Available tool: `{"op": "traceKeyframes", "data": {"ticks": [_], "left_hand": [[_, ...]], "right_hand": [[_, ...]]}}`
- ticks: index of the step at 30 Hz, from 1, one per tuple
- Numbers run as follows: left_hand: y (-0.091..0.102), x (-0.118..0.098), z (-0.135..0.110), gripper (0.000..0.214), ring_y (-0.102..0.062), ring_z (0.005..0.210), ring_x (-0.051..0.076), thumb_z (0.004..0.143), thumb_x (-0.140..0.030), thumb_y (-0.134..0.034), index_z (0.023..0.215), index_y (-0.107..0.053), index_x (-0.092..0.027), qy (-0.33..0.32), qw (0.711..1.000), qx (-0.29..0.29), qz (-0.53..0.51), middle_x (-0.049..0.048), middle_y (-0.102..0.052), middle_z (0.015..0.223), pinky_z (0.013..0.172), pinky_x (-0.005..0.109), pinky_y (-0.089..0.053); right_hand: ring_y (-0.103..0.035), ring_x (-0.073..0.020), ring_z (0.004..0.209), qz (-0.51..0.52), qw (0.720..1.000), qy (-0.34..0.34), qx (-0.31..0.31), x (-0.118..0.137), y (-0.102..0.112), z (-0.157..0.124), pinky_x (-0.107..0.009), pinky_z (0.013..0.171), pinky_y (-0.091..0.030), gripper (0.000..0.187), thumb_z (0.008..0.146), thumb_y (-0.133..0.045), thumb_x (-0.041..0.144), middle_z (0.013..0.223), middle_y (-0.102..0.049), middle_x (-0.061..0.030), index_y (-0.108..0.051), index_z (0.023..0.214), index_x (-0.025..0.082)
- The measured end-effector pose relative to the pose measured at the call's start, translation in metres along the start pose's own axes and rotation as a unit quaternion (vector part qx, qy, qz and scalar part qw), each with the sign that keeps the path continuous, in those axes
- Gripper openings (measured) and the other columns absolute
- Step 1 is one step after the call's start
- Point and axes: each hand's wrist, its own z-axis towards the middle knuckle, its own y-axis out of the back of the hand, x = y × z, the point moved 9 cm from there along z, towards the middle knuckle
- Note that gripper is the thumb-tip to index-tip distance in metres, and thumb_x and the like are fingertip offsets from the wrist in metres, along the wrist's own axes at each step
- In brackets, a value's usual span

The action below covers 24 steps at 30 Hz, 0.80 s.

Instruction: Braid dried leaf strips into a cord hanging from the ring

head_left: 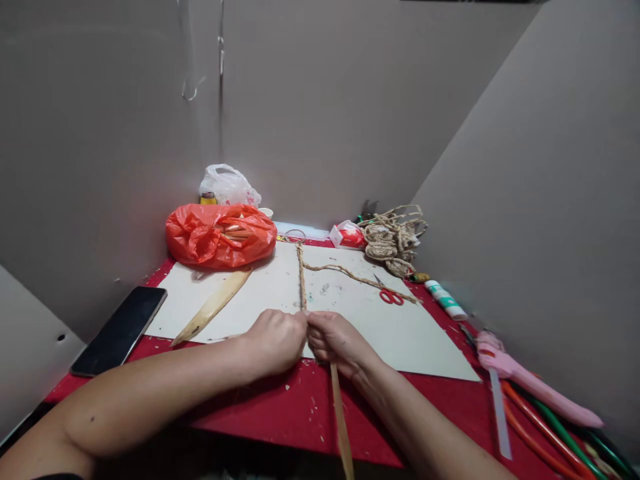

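Observation:
Both hands meet at the lower end of a twisted tan cord (301, 277) that runs down from a thin ring (296, 233). My left hand (280, 339) is closed around that end, with its fingertips mostly hidden. Against it, my right hand (337, 340) pinches with curled fingers, and a flat dried fibre strip (340, 413) hangs from it past the table's front edge. A second twisted cord (350, 273) branches right across the white board (415, 337). Near its end lie red-handled scissors (391, 297). To the left rests a wide pale husk strip (215, 307).
An orange plastic bag (220, 237) and a white bag (230, 187) stand back left. A phone (120, 331) lies left. Back right are coiled twine (387, 247) and a red-white packet (349, 235). A pink glue gun (535, 383) lies right. Grey walls enclose the red-covered table (240, 417).

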Motion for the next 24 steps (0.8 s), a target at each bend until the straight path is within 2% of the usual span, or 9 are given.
{"op": "traceKeyframes", "data": {"ticks": [6, 10, 12, 14, 16, 18, 21, 22, 24], "left_hand": [[-0.011, -0.024, -0.012, 0.031, -0.061, 0.069, 0.029, 0.080, -0.012, -0.036, 0.101, -0.057, -0.003, -0.065, 0.996, -0.006, 0.066, 0.0185, -0.063, 0.077, 0.059, 0.035, -0.042], [0.005, -0.041, -0.021, 0.026, -0.059, 0.068, 0.023, 0.084, -0.028, -0.040, 0.083, -0.062, -0.014, -0.140, 0.990, -0.011, -0.015, 0.0121, -0.063, 0.072, 0.063, 0.032, -0.041], [0.025, -0.031, -0.017, 0.029, -0.058, 0.067, 0.019, 0.085, -0.036, -0.040, 0.080, -0.062, -0.017, -0.115, 0.987, -0.069, -0.092, 0.0084, -0.064, 0.073, 0.064, 0.029, -0.041], [0.044, -0.003, -0.009, 0.029, -0.055, 0.068, 0.016, 0.086, -0.036, -0.039, 0.079, -0.060, -0.018, -0.032, 0.975, -0.155, -0.154, 0.0063, -0.063, 0.074, 0.066, 0.027, -0.039], [0.045, 0.026, -0.001, 0.026, -0.054, 0.068, 0.015, 0.085, -0.033, -0.040, 0.078, -0.058, -0.016, 0.051, 0.953, -0.198, -0.222, 0.0056, -0.061, 0.074, 0.067, 0.027, -0.039], [0.019, 0.040, 0.014, 0.027, -0.051, 0.061, 0.012, 0.084, -0.033, -0.038, 0.077, -0.056, -0.015, 0.082, 0.925, -0.116, -0.352, 0.0038, -0.059, 0.069, 0.061, 0.025, -0.038], [-0.021, 0.036, 0.024, 0.031, -0.037, 0.045, 0.008, 0.084, -0.035, -0.035, 0.070, -0.053, -0.014, 0.090, 0.856, 0.033, -0.508, -0.0019, -0.049, 0.054, 0.050, 0.022, -0.031], [-0.024, 0.035, 0.025, 0.031, -0.034, 0.044, 0.007, 0.082, -0.035, -0.037, 0.068, -0.053, -0.013, 0.084, 0.846, 0.044, -0.525, -0.0030, -0.046, 0.052, 0.049, 0.021, -0.030], [-0.021, 0.034, 0.027, 0.028, -0.034, 0.048, 0.007, 0.079, -0.033, -0.042, 0.064, -0.055, -0.012, 0.062, 0.853, 0.033, -0.518, -0.0029, -0.045, 0.053, 0.053, 0.021, -0.031]], "right_hand": [[-0.011, -0.0012, 0.035, -0.016, 1.000, -0.007, 0.004, -0.003, 0.001, -0.001, -0.018, 0.035, -0.006, 0.030, 0.070, -0.063, 0.034, 0.039, -0.022, 0.0121, -0.043, 0.058, 0.017], [-0.010, -0.0013, 0.038, -0.008, 0.999, -0.021, 0.024, -0.003, -0.001, -0.003, -0.018, 0.036, -0.005, 0.026, 0.068, -0.065, 0.034, 0.042, -0.020, 0.0125, -0.048, 0.065, 0.015], [-0.011, -0.0013, 0.038, 0.004, 0.999, -0.011, 0.037, 0.000, -0.001, -0.002, -0.018, 0.036, -0.007, 0.028, 0.068, -0.066, 0.034, 0.043, -0.021, 0.0120, -0.045, 0.062, 0.016], [-0.010, -0.0009, 0.038, 0.016, 0.999, -0.002, 0.045, 0.003, -0.001, -0.002, -0.017, 0.036, -0.006, 0.031, 0.068, -0.067, 0.035, 0.043, -0.021, 0.0122, -0.043, 0.062, 0.016], [-0.007, -0.0007, 0.038, 0.020, 0.999, -0.003, 0.050, 0.005, -0.002, -0.002, -0.017, 0.036, -0.004, 0.032, 0.069, -0.068, 0.037, 0.043, -0.020, 0.0130, -0.044, 0.064, 0.016], [-0.006, -0.0008, 0.037, 0.016, 0.998, -0.005, 0.055, 0.007, -0.003, -0.003, -0.017, 0.036, -0.003, 0.032, 0.070, -0.068, 0.039, 0.043, -0.019, 0.0133, -0.046, 0.067, 0.016], [-0.006, -0.0010, 0.037, -0.006, 0.998, -0.010, 0.065, 0.008, -0.005, -0.004, -0.017, 0.036, -0.004, 0.033, 0.070, -0.068, 0.042, 0.043, -0.018, 0.0134, -0.047, 0.068, 0.016], [-0.007, -0.0012, 0.038, -0.018, 0.997, -0.014, 0.067, 0.008, -0.004, -0.004, -0.018, 0.036, -0.004, 0.033, 0.070, -0.068, 0.042, 0.043, -0.018, 0.0133, -0.047, 0.068, 0.016], [-0.008, -0.0022, 0.038, -0.052, 0.996, -0.018, 0.070, 0.008, -0.002, -0.005, -0.018, 0.037, -0.005, 0.033, 0.071, -0.066, 0.045, 0.044, -0.019, 0.0128, -0.048, 0.071, 0.017]]}}
